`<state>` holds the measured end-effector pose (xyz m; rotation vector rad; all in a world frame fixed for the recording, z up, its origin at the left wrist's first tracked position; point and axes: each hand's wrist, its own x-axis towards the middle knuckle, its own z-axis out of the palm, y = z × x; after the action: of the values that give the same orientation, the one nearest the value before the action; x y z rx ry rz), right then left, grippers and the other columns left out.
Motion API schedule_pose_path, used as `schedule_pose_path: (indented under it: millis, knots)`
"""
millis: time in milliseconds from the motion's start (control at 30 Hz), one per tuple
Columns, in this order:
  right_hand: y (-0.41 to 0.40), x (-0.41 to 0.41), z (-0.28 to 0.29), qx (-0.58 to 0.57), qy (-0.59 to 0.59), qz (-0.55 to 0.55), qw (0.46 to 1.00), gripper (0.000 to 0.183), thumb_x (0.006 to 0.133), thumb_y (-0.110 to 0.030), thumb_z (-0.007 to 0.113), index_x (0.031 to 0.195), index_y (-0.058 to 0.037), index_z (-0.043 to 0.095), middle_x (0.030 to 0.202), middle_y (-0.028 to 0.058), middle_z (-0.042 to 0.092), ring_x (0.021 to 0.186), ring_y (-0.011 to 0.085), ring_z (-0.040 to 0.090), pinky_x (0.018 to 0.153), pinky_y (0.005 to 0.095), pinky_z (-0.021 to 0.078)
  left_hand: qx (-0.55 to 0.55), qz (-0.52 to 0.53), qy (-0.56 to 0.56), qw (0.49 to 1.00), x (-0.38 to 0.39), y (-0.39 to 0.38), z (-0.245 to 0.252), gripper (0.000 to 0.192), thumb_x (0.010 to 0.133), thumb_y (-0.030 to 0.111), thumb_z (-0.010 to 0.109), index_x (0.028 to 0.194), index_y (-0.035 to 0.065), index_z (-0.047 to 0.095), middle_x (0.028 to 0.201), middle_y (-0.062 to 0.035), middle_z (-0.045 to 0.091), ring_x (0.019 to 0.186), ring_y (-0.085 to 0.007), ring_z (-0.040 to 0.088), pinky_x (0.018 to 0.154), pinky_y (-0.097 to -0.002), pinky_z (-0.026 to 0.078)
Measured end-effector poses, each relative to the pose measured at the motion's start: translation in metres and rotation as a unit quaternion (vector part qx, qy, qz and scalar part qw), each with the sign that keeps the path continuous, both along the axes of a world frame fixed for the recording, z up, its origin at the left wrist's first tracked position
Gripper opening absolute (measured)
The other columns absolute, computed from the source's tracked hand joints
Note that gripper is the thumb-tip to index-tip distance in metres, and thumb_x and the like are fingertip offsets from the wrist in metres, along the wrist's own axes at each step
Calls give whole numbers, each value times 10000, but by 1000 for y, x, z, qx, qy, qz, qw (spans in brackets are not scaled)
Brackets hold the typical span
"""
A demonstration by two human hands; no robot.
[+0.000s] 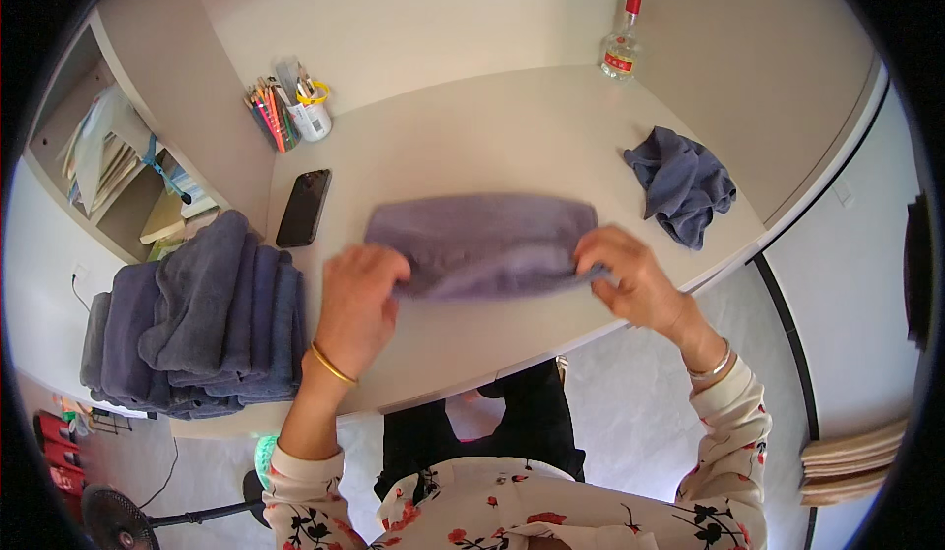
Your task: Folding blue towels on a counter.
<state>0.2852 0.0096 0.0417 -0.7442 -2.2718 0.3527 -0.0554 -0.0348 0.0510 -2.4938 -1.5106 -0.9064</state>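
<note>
A grey-purple towel (480, 236) lies partly folded on the desk in front of me, its near edge raised and blurred. My left hand (362, 303) pinches the near left corner. At the near right corner, my right hand (627, 277) grips the cloth between thumb and fingers. To the left of my left hand stands a pile of folded grey and blue towels (199, 314). A crumpled dark blue-grey cloth (683, 181) rests on the desk beyond my right hand.
A black smartphone (303, 208) lies at the left, below a holder of colored pencils (273, 118) and a white cup (311, 118). A red-capped glass bottle (622, 44) stands at the back right. Shelves (111, 151) hold papers and books. A fan (118, 517) is at lower left.
</note>
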Motion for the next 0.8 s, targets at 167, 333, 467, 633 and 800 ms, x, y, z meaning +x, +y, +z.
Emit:
schedule_pose_path:
  millis: [167, 333, 467, 633, 800]
  knots:
    - [-13, 4, -10, -61, -42, 54, 996, 256, 720, -27, 745, 918, -40, 583, 950, 90, 601, 851, 241, 604, 672, 330, 509, -173, -35, 25, 984, -12, -14, -9, 340, 648, 85, 772, 938, 78, 595, 958, -107, 604, 953, -315, 545, 835, -388, 428]
    - [-8, -1, -13, -128, -38, 5, 991, 263, 732, -47, 756, 941, -36, 596, 901, 98, 589, 668, 230, 602, 588, 322, 504, -200, -47, -22, 978, -11, -9, -22, 341, 661, 113, 787, 943, 77, 598, 999, -107, 590, 984, -315, 523, 853, -393, 421]
    - [-12, -6, -14, -150, -88, -21, 985, 307, 724, -27, 747, 993, -28, 600, 928, 110, 580, 711, 251, 608, 618, 330, 512, -172, -31, -6, 985, -5, -15, -23, 353, 656, 117, 791, 948, 75, 598, 992, -106, 580, 971, -318, 524, 847, -394, 423]
    - [-3, -18, -10, -30, -55, -22, 998, 308, 750, -65, 731, 1031, -26, 611, 968, 123, 564, 803, 287, 605, 707, 369, 510, -149, -22, 12, 989, -3, -15, -26, 380, 628, 123, 807, 939, 76, 593, 998, -101, 561, 960, -310, 522, 847, -395, 422]
    - [7, -24, -15, 15, -86, 24, 996, 297, 766, -101, 718, 1038, -25, 623, 964, 135, 556, 833, 312, 599, 759, 404, 497, -151, -25, 13, 988, 1, -16, -23, 383, 637, 121, 797, 956, 81, 588, 1017, -100, 555, 987, -313, 515, 867, -398, 413]
